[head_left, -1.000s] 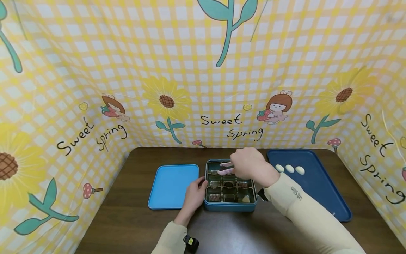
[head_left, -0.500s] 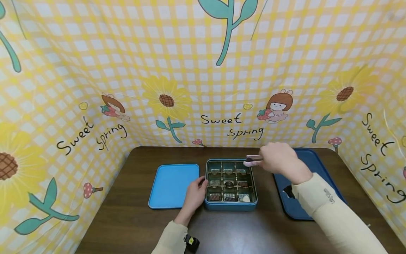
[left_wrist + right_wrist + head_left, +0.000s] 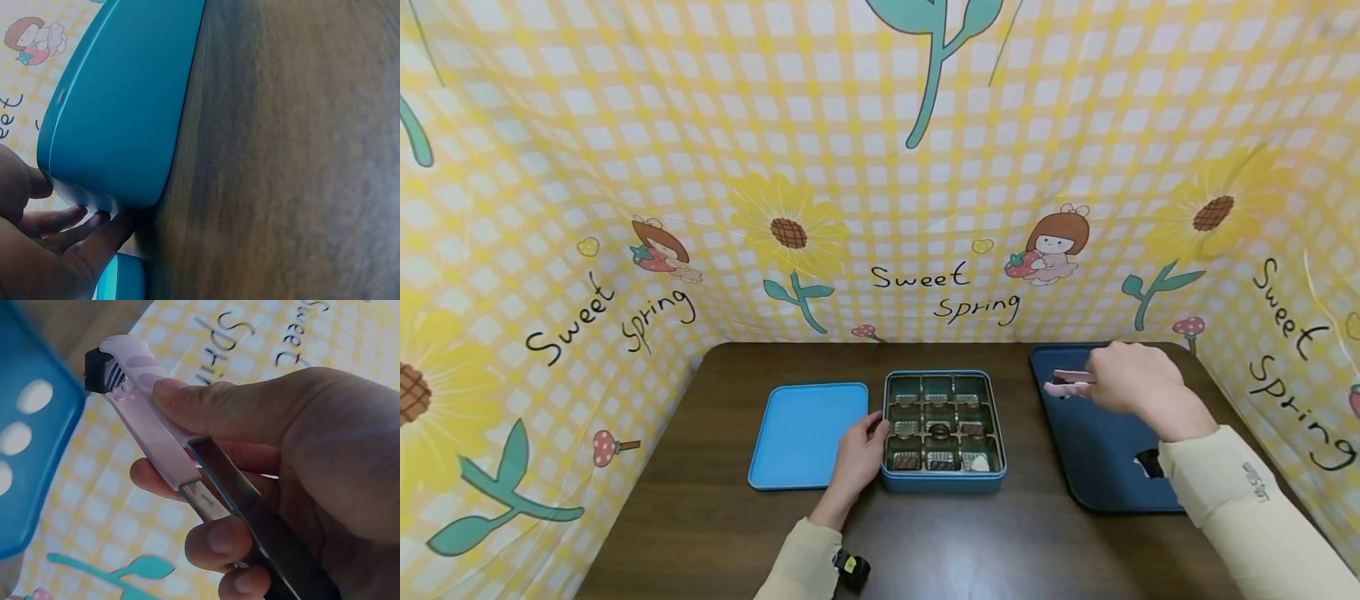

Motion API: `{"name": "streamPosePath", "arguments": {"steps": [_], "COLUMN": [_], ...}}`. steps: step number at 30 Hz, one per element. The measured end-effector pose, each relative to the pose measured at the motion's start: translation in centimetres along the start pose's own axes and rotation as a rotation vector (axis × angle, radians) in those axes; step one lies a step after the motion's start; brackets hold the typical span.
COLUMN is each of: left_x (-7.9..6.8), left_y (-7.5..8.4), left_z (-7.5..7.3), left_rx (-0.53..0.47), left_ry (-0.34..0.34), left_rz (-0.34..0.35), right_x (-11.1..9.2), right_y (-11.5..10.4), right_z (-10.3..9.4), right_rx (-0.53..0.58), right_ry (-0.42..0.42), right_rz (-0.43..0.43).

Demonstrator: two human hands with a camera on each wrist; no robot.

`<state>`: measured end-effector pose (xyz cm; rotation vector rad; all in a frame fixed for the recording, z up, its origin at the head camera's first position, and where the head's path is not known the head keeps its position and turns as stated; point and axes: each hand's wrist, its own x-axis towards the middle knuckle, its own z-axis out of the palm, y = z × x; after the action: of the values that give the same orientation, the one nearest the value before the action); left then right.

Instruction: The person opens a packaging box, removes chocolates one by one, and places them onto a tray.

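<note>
My right hand (image 3: 1131,379) grips a pair of tongs (image 3: 153,428) with pink tips and metal arms. Pinched in the tips is a small dark chocolate (image 3: 97,370) with stripes on one face. In the head view the tongs reach over the back left of a dark blue tray (image 3: 1108,450). My left hand (image 3: 859,452) rests against the left side of a blue tin (image 3: 942,483), its fingertips on the wall in the left wrist view. Inside the tin, chocolates (image 3: 939,430) lie in some compartments of a divided insert, mainly the front and middle rows.
A light blue lid (image 3: 808,435) lies flat left of the tin. White oval pieces (image 3: 34,397) sit on the tray; the tongs mostly hide them in the head view. A yellow checked cloth (image 3: 820,167) hangs around the wooden table (image 3: 925,542).
My right hand has moved right with the tongs and chocolate, from above the tin's back compartments to above the tray. The left hand stays at the tin.
</note>
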<state>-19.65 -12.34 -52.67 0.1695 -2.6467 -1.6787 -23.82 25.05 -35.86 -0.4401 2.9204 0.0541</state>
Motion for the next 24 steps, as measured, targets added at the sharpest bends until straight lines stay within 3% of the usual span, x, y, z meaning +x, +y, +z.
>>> {"name": "streamPosePath", "arguments": {"steps": [14, 24], "left_x": [-0.1, -0.1], "left_y": [0.0, 0.1], "left_z": [0.1, -0.1], "left_rx": [-0.008, -0.004], "left_ry": [0.004, 0.012], "left_rz": [0.014, 0.009], "right_x": [-0.7, -0.6], "right_y": [3.6, 4.7], "right_z": [2.7, 4.0], "right_rx": [0.055, 0.09], "right_ry": [-0.087, -0.115], "right_rz": [0.088, 0.108]}}
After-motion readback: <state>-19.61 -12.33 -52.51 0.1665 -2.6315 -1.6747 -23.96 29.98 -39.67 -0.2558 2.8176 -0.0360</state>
